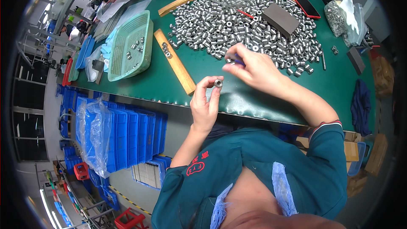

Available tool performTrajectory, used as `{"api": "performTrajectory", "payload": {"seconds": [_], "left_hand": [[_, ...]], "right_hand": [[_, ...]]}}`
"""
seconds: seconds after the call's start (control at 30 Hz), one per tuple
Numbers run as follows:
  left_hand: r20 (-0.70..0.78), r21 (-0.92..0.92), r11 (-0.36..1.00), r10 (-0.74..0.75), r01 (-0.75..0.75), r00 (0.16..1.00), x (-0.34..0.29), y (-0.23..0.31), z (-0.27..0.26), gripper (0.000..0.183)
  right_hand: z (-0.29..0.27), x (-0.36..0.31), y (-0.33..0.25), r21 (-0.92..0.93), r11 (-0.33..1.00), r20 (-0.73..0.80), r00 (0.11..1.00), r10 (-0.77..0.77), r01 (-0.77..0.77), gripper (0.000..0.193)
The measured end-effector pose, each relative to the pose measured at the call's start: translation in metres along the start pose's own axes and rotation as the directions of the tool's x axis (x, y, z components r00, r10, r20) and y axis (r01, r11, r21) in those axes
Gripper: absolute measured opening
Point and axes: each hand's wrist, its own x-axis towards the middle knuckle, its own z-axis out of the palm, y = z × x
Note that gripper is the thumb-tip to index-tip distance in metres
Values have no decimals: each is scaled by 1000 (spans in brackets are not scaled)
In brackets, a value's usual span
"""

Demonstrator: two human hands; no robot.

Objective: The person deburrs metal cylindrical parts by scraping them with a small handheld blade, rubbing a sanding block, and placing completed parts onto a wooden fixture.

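Note:
My left hand (204,107) pinches a small metal bushing (218,83) between thumb and fingertips, its bored end turned up. Just above and to the right, my right hand (257,68) is closed round a slim dark-blue object (235,59); motion blur and the fingers hide its kind. The two hands are a short way apart over the near side of the green table. Beyond them spreads a big heap of similar metal bushings (203,25).
Wooden strips (176,63) border the heap, one with several bushings on it. A pale green basket (148,55) stands left, holding a few bushings. A grey block (280,20) lies on the heap, beside a red-edged phone (306,5). Blue crates (127,135) stand below left.

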Motion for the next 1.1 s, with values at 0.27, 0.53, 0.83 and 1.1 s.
{"api": "performTrajectory", "payload": {"seconds": [0.27,0.53,0.83,1.1], "left_hand": [[-41,-26,1000,11,-12,999,4,0,-4,20],[18,63,997,47,-48,999,8,-5,-6,22],[123,-470,841,-238,267,964,10,0,-8,23],[215,-619,691,-308,373,927,13,6,-15,22]], "right_hand": [[23,-12,21,-441,882,260,964,-52,167,24],[0,1,13,-465,869,123,984,-127,171,43],[-109,12,88,-805,502,-307,946,103,-316,72],[-110,13,78,-750,552,-202,921,334,-365,66]]}}
